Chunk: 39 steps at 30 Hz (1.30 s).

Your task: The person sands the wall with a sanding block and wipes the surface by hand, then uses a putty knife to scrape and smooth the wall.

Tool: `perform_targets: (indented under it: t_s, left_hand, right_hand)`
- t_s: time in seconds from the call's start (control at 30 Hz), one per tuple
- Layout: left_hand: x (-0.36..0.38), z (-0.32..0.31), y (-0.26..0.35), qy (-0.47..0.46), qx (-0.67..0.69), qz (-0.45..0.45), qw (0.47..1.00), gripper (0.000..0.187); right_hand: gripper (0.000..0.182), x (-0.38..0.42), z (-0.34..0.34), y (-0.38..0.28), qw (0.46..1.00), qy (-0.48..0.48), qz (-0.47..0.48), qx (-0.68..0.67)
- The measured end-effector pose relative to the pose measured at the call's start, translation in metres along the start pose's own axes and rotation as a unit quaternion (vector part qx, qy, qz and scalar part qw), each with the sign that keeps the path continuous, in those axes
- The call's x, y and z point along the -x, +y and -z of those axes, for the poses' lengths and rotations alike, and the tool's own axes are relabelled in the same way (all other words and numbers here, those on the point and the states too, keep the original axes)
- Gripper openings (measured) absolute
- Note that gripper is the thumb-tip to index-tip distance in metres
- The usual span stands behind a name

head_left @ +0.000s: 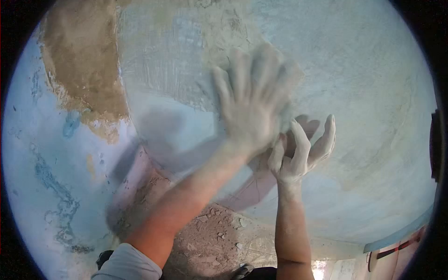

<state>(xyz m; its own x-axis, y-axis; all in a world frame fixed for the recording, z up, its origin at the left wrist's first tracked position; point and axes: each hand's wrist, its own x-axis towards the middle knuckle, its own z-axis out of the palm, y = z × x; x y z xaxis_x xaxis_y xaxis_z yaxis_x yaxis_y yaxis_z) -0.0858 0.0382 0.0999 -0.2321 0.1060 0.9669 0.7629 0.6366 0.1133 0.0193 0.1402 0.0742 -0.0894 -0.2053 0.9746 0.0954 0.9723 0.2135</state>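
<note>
My left hand [252, 100] is spread against the scraped wall [163, 60], fingers apart and pointing up, smeared by motion. A pale, straight-edged patch shows behind its fingertips; I cannot tell whether it is a thin sheet under the hand or part of the wall. Just below and to the right, my right hand [301, 154] is held in front of the wall with fingers half curled and apart, nothing in them. Both hands are coated in whitish dust. Their shadows fall on the wall.
Bare brown plaster [84, 56] shows at the upper left, bordered by flaking pale blue paint. Below lies a dusty floor [205, 242] strewn with paint chips. A dark-handled tool [399, 247] is at the lower right, and a dark object [436, 144] stands at the right edge.
</note>
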Motion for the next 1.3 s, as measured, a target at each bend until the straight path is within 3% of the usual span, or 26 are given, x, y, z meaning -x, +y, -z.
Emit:
perform_targets:
  t_s: [0.07,0.13,0.2,0.27,0.33,0.47,0.6,0.7,0.83,0.9,0.97,1.03,1.13,1.23,1.27,1.3]
  left_hand:
    - [0.050,-0.018,0.033,0.008,0.091,-0.064,0.994,0.060]
    - [0.095,-0.018,0.015,-0.043,0.114,-0.095,0.988,0.060]
    - [0.134,0.004,-0.026,-0.290,0.056,-0.054,0.954,0.043]
    - [0.138,0.033,-0.074,-0.410,-0.039,0.061,0.909,0.050]
    - [0.167,0.002,-0.138,-0.068,-0.036,0.000,0.997,0.060]
    - [0.042,0.026,-0.146,0.049,0.049,0.081,0.994,0.063]
    - [-0.084,0.039,-0.101,0.063,-0.013,0.032,0.997,0.065]
    - [-0.106,0.030,-0.044,0.059,-0.044,-0.040,0.997,0.074]
    - [-0.035,0.036,-0.029,-0.064,-0.022,-0.110,0.992,0.092]
    - [0.026,0.024,-0.053,-0.100,-0.001,-0.144,0.985,0.072]
    - [0.089,0.021,-0.092,-0.152,0.007,-0.148,0.977,0.072]
    - [0.133,0.032,-0.142,-0.263,0.015,-0.106,0.959,0.072]
    - [0.116,0.030,-0.214,-0.103,-0.035,-0.121,0.987,0.053]
    - [-0.032,0.062,-0.208,-0.020,-0.039,-0.010,0.999,0.058]
    - [-0.083,0.073,-0.206,0.047,-0.010,-0.056,0.997,0.058]
    - [-0.132,0.077,-0.210,0.063,-0.027,-0.043,0.997,0.059]
  right_hand:
    - [0.032,0.002,-0.002,0.011,0.995,0.045,0.007,-0.093]
    - [0.040,0.005,-0.003,0.019,0.986,0.083,-0.002,-0.142]
    - [0.044,-0.004,0.003,0.025,0.978,0.127,-0.044,-0.158]
    - [0.047,-0.012,0.015,0.032,0.977,0.138,-0.084,-0.140]
    - [0.047,-0.010,0.023,0.047,0.978,0.148,-0.074,-0.129]
    - [0.046,-0.016,0.019,0.051,0.975,0.166,-0.087,-0.117]
    - [0.045,-0.018,0.009,0.045,0.978,0.170,-0.061,-0.100]
    - [0.044,-0.026,0.010,0.043,0.974,0.188,-0.069,-0.101]
    - [0.044,-0.033,0.007,0.035,0.966,0.211,-0.092,-0.116]
    - [0.044,-0.034,0.001,0.034,0.964,0.220,-0.086,-0.120]
    - [0.043,-0.037,-0.001,0.030,0.968,0.211,-0.081,-0.110]
    - [0.043,-0.039,0.001,0.030,0.970,0.207,-0.075,-0.103]
    - [0.043,-0.039,-0.002,0.027,0.969,0.205,-0.079,-0.109]
    - [0.043,-0.037,0.001,0.027,0.977,0.179,-0.064,-0.096]
    - [0.043,-0.036,0.000,0.028,0.978,0.178,-0.057,-0.094]
    - [0.043,-0.036,-0.001,0.028,0.979,0.177,-0.051,-0.092]
